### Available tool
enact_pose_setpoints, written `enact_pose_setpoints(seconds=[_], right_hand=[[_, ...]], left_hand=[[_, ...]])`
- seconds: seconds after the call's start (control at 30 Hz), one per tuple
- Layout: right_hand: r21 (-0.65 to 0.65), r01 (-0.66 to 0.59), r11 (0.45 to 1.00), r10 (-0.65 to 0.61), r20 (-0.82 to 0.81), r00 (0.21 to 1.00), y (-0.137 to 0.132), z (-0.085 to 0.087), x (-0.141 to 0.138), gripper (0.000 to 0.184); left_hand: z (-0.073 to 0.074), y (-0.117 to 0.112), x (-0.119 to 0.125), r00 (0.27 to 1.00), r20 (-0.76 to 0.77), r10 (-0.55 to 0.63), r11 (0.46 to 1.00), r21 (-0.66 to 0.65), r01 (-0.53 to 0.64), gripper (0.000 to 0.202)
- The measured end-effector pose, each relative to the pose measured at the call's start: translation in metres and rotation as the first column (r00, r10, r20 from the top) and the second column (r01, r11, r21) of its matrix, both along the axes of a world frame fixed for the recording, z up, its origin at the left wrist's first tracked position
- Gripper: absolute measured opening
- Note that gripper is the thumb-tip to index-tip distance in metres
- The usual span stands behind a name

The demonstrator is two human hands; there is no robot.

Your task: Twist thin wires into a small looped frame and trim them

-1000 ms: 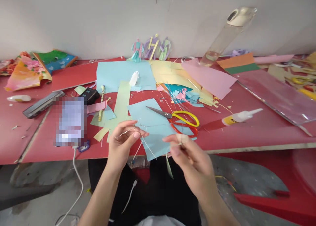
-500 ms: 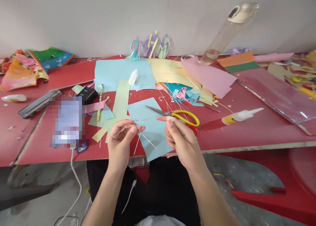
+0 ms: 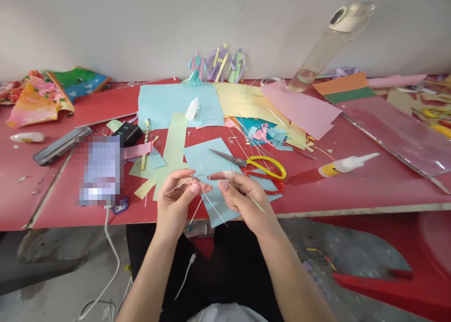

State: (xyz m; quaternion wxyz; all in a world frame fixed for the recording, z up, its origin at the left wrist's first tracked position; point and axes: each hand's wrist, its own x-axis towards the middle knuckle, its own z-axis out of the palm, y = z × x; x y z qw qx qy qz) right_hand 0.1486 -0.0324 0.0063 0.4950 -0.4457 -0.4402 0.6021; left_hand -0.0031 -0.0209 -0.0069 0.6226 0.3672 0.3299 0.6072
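Observation:
My left hand (image 3: 176,200) is closed in a pinch on a thin twisted wire frame (image 3: 215,210); two straight wire ends hang below its fingertips. Close beside it, my right hand (image 3: 248,202) has its index finger stretched toward the frame and its thumb bent under. A pale length of wire (image 3: 259,206) lies across the right hand, gripped among the fingers. Both hands are above the front edge of the table, over a light blue paper sheet (image 3: 207,153). Scissors (image 3: 239,162) with yellow and red handles lie partly open just beyond my right hand.
Glue bottles (image 3: 333,168) lie to the right and on blue paper at the back. A phone (image 3: 102,172) with a cable is at left, near a stapler-like grey bar (image 3: 63,146). Paper figures (image 3: 218,64) lean on the wall beside a tilted clear bottle (image 3: 317,54). Paper scraps (image 3: 278,136) are scattered.
My right hand has moved left, closer to my left hand, and its index finger now reaches the wire frame. The whole view has shifted slightly.

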Motion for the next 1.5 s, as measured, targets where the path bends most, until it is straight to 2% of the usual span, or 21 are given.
enact_pose_setpoints(seconds=[0.07,0.17,0.3,0.5,0.6,0.77,0.93,1.33,1.5], right_hand=[[0.046,0.012,0.999,-0.014,0.028,1.000,0.000,0.001,-0.004,0.025],[0.036,0.092,0.995,-0.093,0.022,0.995,-0.001,0.003,-0.009,0.023],[0.042,0.219,0.975,-0.219,-0.014,0.976,-0.005,0.002,-0.015,0.024],[0.065,0.298,0.952,-0.295,-0.044,0.954,-0.008,-0.006,-0.024,0.024],[0.057,0.338,0.939,-0.338,-0.019,0.941,-0.009,-0.010,-0.026,0.021],[0.066,0.373,0.926,-0.372,-0.022,0.928,-0.010,-0.012,-0.026,0.018],[0.064,0.372,0.926,-0.372,-0.021,0.928,-0.010,-0.012,-0.025,0.021],[0.153,0.381,0.912,-0.396,0.088,0.914,-0.013,-0.013,-0.014,0.022],[0.095,0.355,0.930,-0.360,0.045,0.932,-0.013,-0.014,-0.013,0.024]], left_hand=[[-0.001,-0.001,-0.001,0.997,-0.042,-0.059,0.998,-0.009,0.059,0.014],[0.000,0.000,-0.002,0.990,-0.088,-0.107,0.994,-0.024,0.106,0.011],[0.002,0.002,-0.001,0.986,-0.049,-0.158,0.986,-0.056,0.155,0.016],[0.006,0.004,0.004,0.981,-0.003,-0.192,0.968,-0.164,0.189,0.019],[0.005,0.003,0.007,0.987,0.005,-0.163,0.970,-0.181,0.161,0.018],[0.003,0.004,0.011,0.993,-0.043,-0.110,0.981,-0.163,0.101,0.012],[0.002,0.004,0.010,0.978,-0.092,-0.186,0.971,-0.169,0.168,0.014],[0.003,0.005,0.008,0.959,-0.123,-0.254,0.961,-0.147,0.235,0.011],[0.005,0.004,0.008,0.957,-0.111,-0.267,0.954,-0.172,0.246,0.012]])
